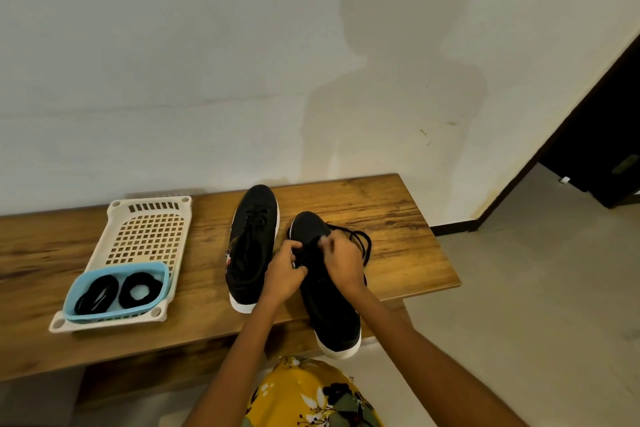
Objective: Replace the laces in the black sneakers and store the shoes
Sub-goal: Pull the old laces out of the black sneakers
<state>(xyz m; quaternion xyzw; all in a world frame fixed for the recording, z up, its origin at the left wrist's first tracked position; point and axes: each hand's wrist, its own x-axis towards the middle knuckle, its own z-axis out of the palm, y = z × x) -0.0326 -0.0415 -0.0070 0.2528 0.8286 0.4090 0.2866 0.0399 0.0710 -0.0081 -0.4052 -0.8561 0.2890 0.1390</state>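
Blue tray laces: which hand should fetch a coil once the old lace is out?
Left, probably. The blue tray with its lace coils lies to the person's left, beyond the other sneaker. The left hand is nearer; the right hand would have to cross both shoes.

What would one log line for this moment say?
stage: lacing | left hand: pinching lace | right hand: pinching lace | right sneaker: worked on | left sneaker: untouched | spare laces: in blue basket
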